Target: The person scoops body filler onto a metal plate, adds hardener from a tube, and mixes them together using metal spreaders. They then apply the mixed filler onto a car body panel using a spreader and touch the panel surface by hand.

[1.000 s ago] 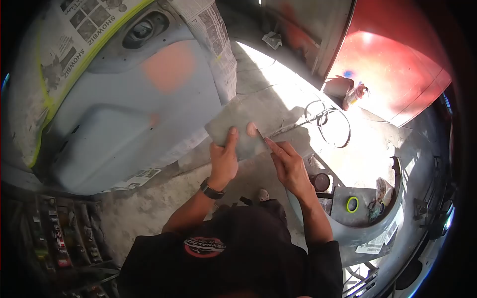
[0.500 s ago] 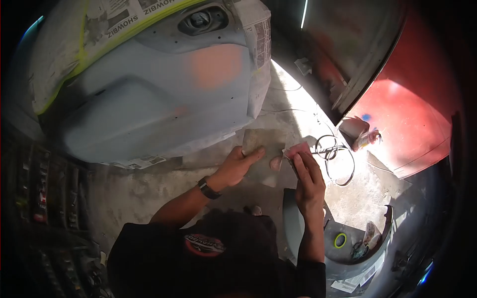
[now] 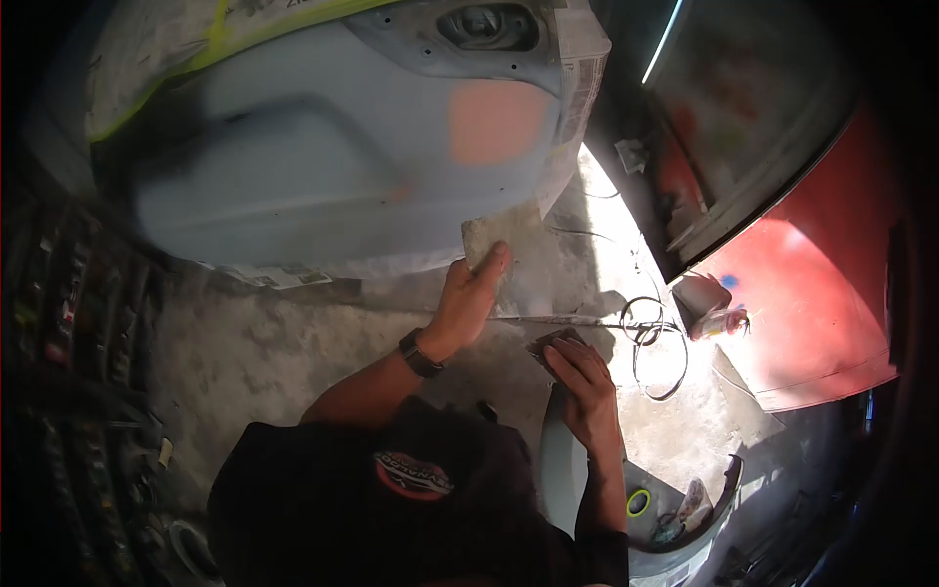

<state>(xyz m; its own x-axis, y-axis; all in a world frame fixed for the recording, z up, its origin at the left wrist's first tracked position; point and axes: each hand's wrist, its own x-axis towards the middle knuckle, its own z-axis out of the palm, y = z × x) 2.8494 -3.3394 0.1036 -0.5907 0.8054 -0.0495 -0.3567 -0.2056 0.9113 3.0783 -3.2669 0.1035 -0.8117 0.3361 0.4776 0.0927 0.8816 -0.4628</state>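
My left hand (image 3: 465,308) grips a thin, flat mixing board (image 3: 494,235) by its near edge, thumb on top. The board is greyish and stained. In my right hand (image 3: 587,391) is a small, flat, dark spreader (image 3: 548,340), pinched under my fingers, below and to the right of the board. Beyond both hands stands a grey-primed car body panel (image 3: 303,181) with a smooth orange patch (image 3: 497,122) near its right end. The board's far edge overlaps the panel's lower edge in view; whether they touch I cannot tell.
Newspaper (image 3: 584,68) and yellow-green tape (image 3: 176,83) mask the panel's borders. A black hose (image 3: 655,357) lies coiled on the concrete floor at right. A red car panel (image 3: 802,313) stands beyond it. Nearby are a grey curved part (image 3: 560,440) and a yellow-green tape roll (image 3: 639,503).
The view has shifted. My left hand has raised and tilted the board. My right hand has moved lower, away from it, and turned the spreader; the pink filler seen earlier no longer shows.
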